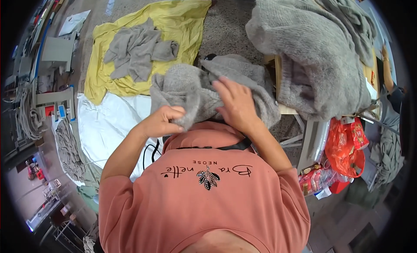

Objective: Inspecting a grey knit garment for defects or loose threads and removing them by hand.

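A grey fuzzy knit garment [180,81] lies bunched across my lap, just in front of my waist. My left hand [165,121] is closed on its near left edge, with thumb and fingers pinching the cloth. Over the right part of the fabric, my right hand [236,104] rests with its fingers stretched out and apart, gripping nothing. More grey knit [254,81] spreads out beyond and to the right of that hand. The folds hide how the garment is laid out and whether it is one piece or two.
On the floor ahead left, a yellow cloth [186,22] carries a grey knit heap [134,48]. A white sheet [102,127] lies left of me. Grey knits [312,48] cover a wooden table at right, beside a red plastic bag [343,146]. Another person's arm [388,70] shows far right.
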`<state>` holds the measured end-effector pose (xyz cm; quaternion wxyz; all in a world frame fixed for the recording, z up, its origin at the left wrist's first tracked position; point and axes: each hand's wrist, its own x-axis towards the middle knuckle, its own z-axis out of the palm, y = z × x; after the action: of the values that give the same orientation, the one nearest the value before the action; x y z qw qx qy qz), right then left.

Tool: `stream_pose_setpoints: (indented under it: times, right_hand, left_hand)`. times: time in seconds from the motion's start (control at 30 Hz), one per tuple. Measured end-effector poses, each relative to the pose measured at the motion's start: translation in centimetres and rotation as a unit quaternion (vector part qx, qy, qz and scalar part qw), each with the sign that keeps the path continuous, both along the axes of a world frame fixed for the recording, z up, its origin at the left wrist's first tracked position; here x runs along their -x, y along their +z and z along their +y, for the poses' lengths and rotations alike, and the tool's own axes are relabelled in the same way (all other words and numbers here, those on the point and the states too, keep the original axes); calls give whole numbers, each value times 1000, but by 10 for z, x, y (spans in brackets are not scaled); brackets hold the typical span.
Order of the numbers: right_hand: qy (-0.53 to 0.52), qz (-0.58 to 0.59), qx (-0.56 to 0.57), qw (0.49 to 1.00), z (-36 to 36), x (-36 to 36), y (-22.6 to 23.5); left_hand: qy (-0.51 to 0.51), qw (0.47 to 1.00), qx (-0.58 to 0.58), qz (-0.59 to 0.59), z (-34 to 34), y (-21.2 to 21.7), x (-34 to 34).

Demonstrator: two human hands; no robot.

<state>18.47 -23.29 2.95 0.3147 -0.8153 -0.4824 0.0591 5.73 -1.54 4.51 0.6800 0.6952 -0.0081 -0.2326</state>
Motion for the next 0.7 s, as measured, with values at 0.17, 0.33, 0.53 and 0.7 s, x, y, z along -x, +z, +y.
stream_pose_setpoints:
  times: [0.17, 0.33, 0.53, 0.7]
  right_hand:
    - [148, -2, -55, 987, 39, -12, -36]
    - [95, 601, -128, 783, 13, -25, -39]
    - [156, 530, -156, 819, 25, -13, -14]
    - [10, 616, -165, 770, 29, -7, -9]
  left_hand:
    - [-81, 984, 127, -96, -10, 24, -4]
    - [216, 967, 90, 103, 32, 14, 13]
    - [297, 796, -442, -289, -21, -1, -33]
    - [237, 961, -124, -72, -38, 13, -47]
